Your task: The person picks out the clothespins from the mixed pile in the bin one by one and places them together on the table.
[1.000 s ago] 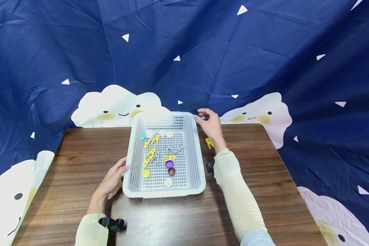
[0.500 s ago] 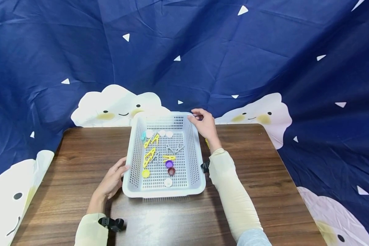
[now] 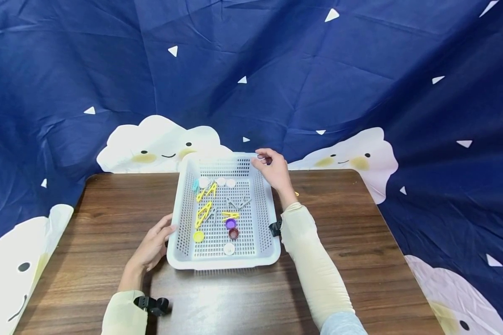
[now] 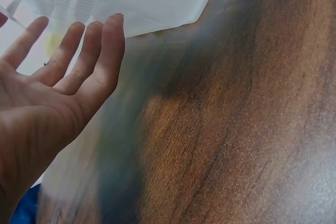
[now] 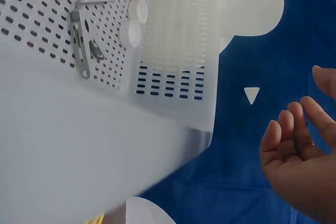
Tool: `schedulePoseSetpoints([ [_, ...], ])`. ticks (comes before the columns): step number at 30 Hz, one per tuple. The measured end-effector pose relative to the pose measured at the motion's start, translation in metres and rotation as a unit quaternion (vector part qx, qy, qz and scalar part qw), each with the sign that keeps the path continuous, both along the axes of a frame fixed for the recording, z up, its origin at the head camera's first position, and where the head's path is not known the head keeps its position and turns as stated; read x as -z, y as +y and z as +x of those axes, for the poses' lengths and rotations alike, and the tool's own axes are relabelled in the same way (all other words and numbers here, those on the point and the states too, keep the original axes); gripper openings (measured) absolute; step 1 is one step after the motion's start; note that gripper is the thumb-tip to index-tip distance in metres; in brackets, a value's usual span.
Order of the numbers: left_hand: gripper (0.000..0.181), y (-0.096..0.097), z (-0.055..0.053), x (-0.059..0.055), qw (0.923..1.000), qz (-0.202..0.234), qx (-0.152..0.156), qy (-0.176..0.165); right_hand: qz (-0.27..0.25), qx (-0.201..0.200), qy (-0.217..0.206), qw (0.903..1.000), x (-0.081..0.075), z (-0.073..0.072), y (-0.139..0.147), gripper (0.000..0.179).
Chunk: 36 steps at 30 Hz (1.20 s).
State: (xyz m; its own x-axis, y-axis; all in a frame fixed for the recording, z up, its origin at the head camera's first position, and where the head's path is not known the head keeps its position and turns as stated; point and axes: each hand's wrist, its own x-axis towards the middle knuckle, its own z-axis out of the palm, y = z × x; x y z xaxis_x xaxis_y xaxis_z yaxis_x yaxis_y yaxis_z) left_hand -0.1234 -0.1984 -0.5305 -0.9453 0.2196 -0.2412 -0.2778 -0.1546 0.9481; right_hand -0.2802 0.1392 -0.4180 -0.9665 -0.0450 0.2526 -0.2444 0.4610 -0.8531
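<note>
A white perforated plastic basket stands mid-table. My left hand is at its left side, fingers extended and fingertips by the wall in the left wrist view. Above the far right corner is my right hand, fingers loosely bent, thumb apart, nothing held. Inside the basket lie yellow clothespins, grey clothespins and a light blue clothespin. Among them are a purple bottle cap, a dark red cap, a yellow cap and several white caps.
Right of the basket a yellow clothespin lies on the wooden table, mostly hidden behind the right wrist. A dark blue curtain with white clouds hangs close behind the table's far edge.
My right hand has moved left, from beside the basket to over its far right corner, now covering most of the loose yellow clothespin. The left hand and basket stay put.
</note>
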Motion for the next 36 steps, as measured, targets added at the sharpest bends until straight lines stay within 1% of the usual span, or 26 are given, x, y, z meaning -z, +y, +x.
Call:
schedulePoseSetpoints([
  [5, 0.056, 0.001, -0.001, 0.000, 1.0000, 0.005, 0.000, 0.004, -0.005, -0.001, -0.004, 1.0000, 0.004, -0.001, -0.005, 0.034],
  [11, 0.056, 0.000, -0.001, 0.001, 1.0000, 0.005, 0.000, 0.003, 0.002, -0.007, -0.003, 1.0000, 0.008, 0.000, -0.014, 0.034],
  [16, 0.055, 0.000, -0.001, 0.001, 1.0000, 0.002, -0.004, 0.000, 0.005, -0.018, -0.018, 0.9997, 0.014, 0.001, -0.023, 0.036],
  [21, 0.054, -0.001, 0.000, 0.003, 1.0000, 0.003, -0.005, 0.000, 0.009, -0.025, -0.036, 0.9990, 0.023, 0.002, -0.035, 0.036],
  [28, 0.054, -0.001, 0.000, 0.004, 1.0000, 0.003, -0.007, 0.000, -0.010, -0.046, -0.064, 0.9969, 0.040, 0.003, -0.048, 0.038],
  [36, 0.055, 0.000, -0.001, 0.004, 1.0000, 0.002, -0.003, -0.001, -0.023, -0.042, -0.095, 0.9944, 0.056, 0.003, -0.057, 0.038],
])
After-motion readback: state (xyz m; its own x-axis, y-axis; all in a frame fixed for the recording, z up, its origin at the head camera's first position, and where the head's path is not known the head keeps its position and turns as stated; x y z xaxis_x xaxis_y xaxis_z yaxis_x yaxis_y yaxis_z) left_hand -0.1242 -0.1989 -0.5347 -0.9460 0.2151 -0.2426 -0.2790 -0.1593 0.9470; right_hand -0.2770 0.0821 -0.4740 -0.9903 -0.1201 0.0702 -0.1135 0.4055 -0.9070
